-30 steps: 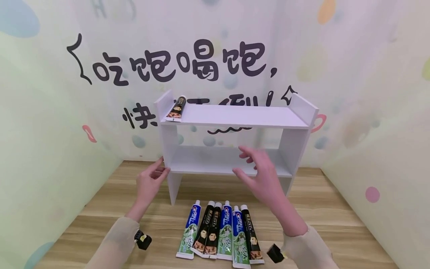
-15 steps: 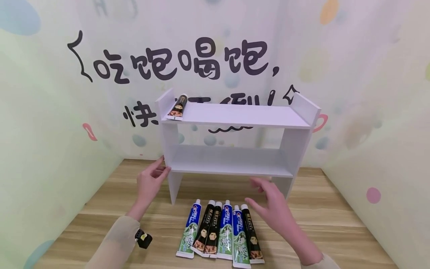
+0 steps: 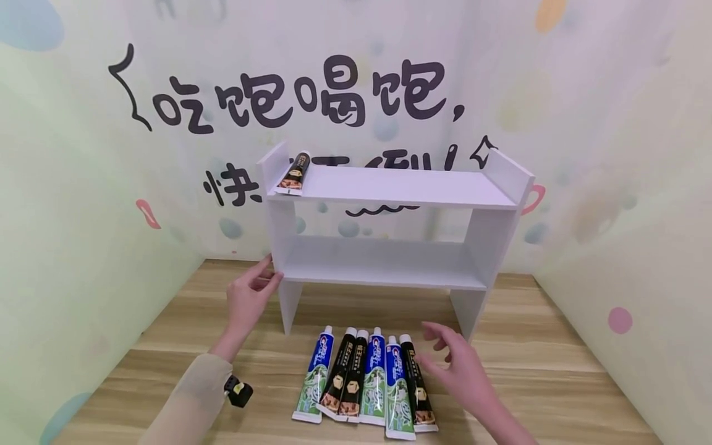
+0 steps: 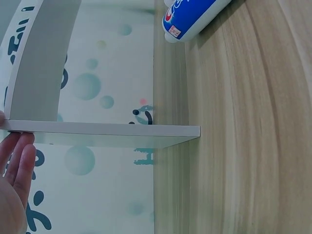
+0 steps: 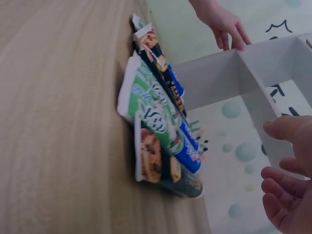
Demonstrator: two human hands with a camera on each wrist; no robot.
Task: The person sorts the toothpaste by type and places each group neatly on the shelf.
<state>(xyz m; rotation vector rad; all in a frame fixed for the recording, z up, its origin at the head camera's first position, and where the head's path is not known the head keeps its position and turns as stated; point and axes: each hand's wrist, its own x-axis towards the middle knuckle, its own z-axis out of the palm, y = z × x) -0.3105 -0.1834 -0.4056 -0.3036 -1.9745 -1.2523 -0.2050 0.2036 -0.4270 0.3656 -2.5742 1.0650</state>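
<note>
My left hand [image 3: 247,304] holds the left side panel of a white two-tier shelf [image 3: 395,185]; in the left wrist view its fingers [image 4: 24,161] lie along the panel's outer face, thumb tip at the edge. My right hand [image 3: 458,372] hovers, fingers loosely bent and holding nothing, just right of a black toothpaste tube [image 3: 418,392] at the row's right end. Beside that tube lies a blue-and-green toothpaste tube [image 3: 399,395]. Several more black and blue-green tubes fill the row on the table, caps toward the shelf. One black toothpaste tube [image 3: 295,174] rests on the top tier's left end.
The shelf's lower tier [image 3: 378,262] is bare white board. Its side panels stand on the wood-grain table [image 3: 556,371]. A patterned wall [image 3: 356,37] with black lettering rises behind, and pale side walls flank the table.
My right hand has come down from in front of the shelf's lower tier to beside the rightmost black tube. The left hand keeps its place on the side panel.
</note>
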